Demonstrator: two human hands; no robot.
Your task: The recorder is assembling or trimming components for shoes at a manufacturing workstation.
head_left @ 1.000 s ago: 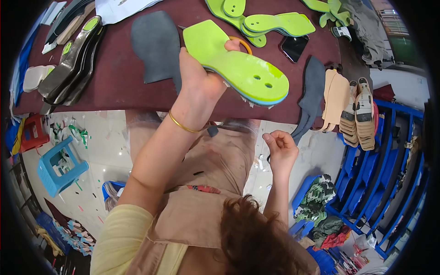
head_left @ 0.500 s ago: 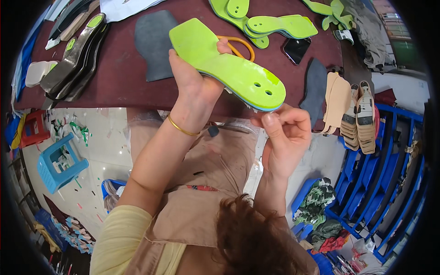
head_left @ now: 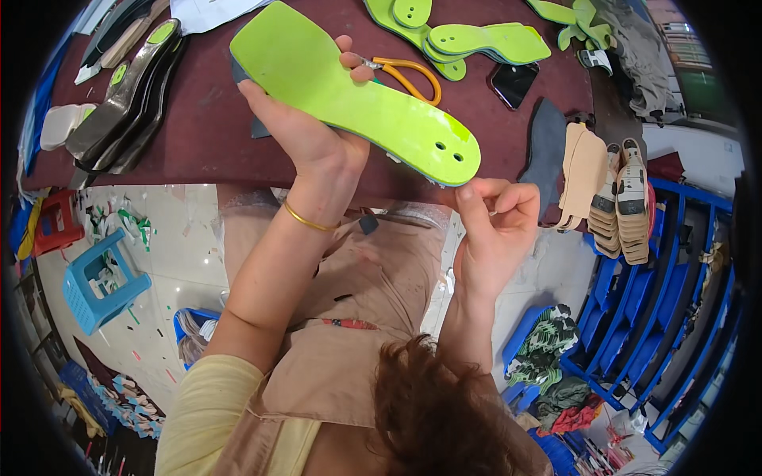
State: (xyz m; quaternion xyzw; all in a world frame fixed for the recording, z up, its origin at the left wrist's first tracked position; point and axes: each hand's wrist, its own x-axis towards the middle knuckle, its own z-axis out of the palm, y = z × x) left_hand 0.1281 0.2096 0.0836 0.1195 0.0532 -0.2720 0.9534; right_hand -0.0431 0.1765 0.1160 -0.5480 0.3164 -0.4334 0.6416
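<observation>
A bright green insole (head_left: 357, 99) with a squared toe end and two small holes near its heel is held over the table edge. My left hand (head_left: 305, 139) is closed around its middle and wide part, palm beneath, with fingertips curling over the far edge. At the heel end, my right hand (head_left: 500, 230) has its thumb and fingers bent together close to the rim. A tiny whitish shred shows at those fingers; what it is I cannot make out. Ragged whitish bits hang along the insole's near edge. Just beyond my left fingertips lie scissors (head_left: 432, 83) with orange-yellow handles.
On the maroon-covered table (head_left: 206, 103) are more green insoles (head_left: 500, 44), a black phone (head_left: 513, 83), a dark grey sole piece (head_left: 542, 139) and dark glossy soles (head_left: 127, 107). Beige insoles (head_left: 583, 170) hang at the right edge. A blue stool (head_left: 99, 282) and blue rack (head_left: 651, 293) stand below.
The insole and my left hand have shifted left and slightly away from me, covering most of a dark grey piece. More of the scissors shows. My right hand stays by the heel.
</observation>
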